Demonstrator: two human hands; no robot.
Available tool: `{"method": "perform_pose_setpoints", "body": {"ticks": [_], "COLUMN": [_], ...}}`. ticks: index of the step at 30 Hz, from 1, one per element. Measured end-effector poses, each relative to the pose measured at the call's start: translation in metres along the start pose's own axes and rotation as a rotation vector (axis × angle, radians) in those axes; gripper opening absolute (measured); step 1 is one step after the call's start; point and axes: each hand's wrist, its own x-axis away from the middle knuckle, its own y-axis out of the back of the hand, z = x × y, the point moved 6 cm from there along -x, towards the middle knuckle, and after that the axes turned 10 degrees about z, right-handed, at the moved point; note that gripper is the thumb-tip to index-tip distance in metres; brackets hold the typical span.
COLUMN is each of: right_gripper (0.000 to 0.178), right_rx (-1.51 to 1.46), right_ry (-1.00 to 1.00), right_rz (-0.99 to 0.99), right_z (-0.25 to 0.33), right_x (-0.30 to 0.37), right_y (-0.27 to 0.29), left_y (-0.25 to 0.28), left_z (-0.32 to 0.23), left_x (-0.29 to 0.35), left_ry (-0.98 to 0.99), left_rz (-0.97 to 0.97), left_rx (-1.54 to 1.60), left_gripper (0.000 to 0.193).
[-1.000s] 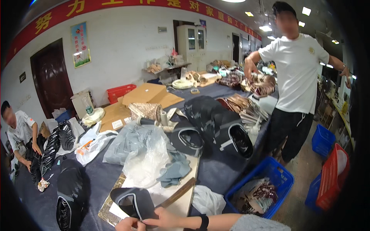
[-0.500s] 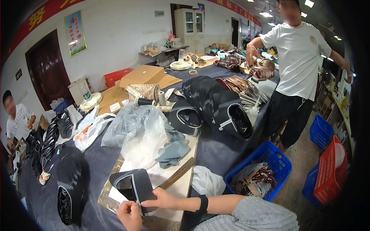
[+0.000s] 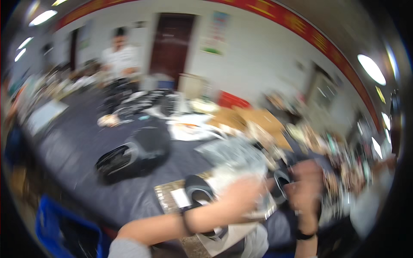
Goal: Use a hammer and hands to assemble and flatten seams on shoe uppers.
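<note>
My left hand (image 3: pixel 245 194) reaches over the work board (image 3: pixel 164 198) toward the right. It is badly smeared, so its fingers do not show clearly. Beside the nested black shoe uppers (image 3: pixel 282 185) with a grey-edged opening is my right hand (image 3: pixel 306 187), also blurred. Whether it touches them I cannot tell. A single black shoe upper with grey edging (image 3: pixel 198 188) lies on the board, partly hidden behind my left forearm. Farther left on the dark cloth rests a long stack of nested black uppers (image 3: pixel 148 148).
Crumpled clear plastic bags (image 3: pixel 234 157) lie beyond the board. Cardboard (image 3: pixel 269 122) and a red crate (image 3: pixel 232 99) are farther back. At the lower left stands a blue basket (image 3: pixel 45 228). Another person (image 3: pixel 120 60) in white is across the table.
My view has swung left. Both hands have left the shoe upper that they held over the board and moved right toward the nested uppers.
</note>
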Motion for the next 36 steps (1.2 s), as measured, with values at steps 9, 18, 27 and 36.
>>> {"method": "perform_pose_setpoints", "body": {"ticks": [9, 18, 27, 36], "right_gripper": [0.051, 0.025, 0.025, 0.026], "right_rx": [-0.499, 0.337, 0.450, 0.321], "right_ry": [0.508, 0.751, 0.410, 0.564], "right_rz": [0.104, 0.079, 0.394, 0.290], "right_z": [0.180, 0.051, 0.048, 0.046], "right_x": [0.061, 0.017, -0.040, -0.072], "right_y": [-0.062, 0.049, -0.066, -0.115], "left_y": [0.042, 0.070, 0.058, 0.079], "left_z": [-0.132, -0.141, -0.022, 0.014], "left_x": [-0.025, -0.063, 0.037, -0.058], "left_ry": [-0.411, -0.494, 0.016, -0.128], "left_rz": [-0.138, -0.403, -0.318, -0.040], "left_rx": [0.267, 0.203, 0.003, 1.530], "left_gripper": [0.048, 0.070, 0.034, 0.070]}}
